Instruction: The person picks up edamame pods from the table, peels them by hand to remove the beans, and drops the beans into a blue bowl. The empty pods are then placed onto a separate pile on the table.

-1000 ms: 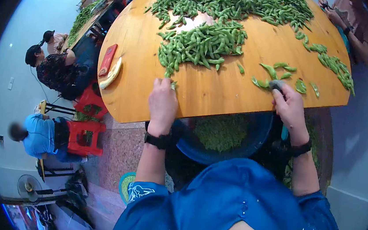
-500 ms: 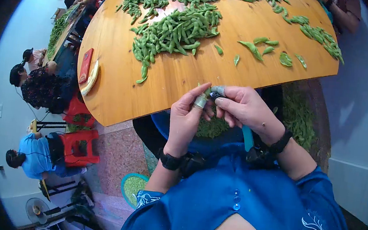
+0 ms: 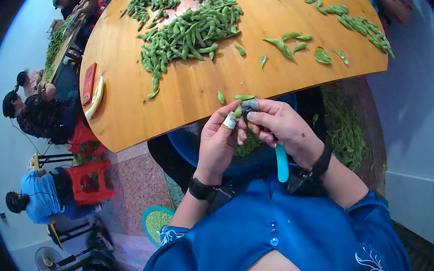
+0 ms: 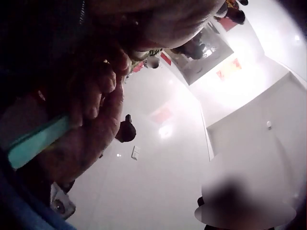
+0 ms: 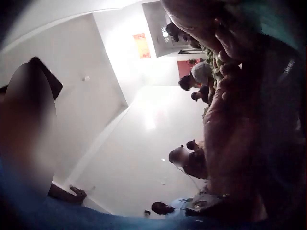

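A person's left hand point(image 3: 218, 145) pinches a green pod point(image 3: 238, 110) just off the near edge of the wooden table point(image 3: 179, 98) — the right hand point(image 3: 289, 129), fingers curled round a turquoise-handled tool point(image 3: 282, 162), meets it there.

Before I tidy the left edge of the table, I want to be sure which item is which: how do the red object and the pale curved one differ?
The red object is a saturated red, while the pale curved object is whitish yellow. The red object is straight-sided; the pale curved object bends and narrows toward its ends. Both are longer than wide and lie near the left edge of the table.
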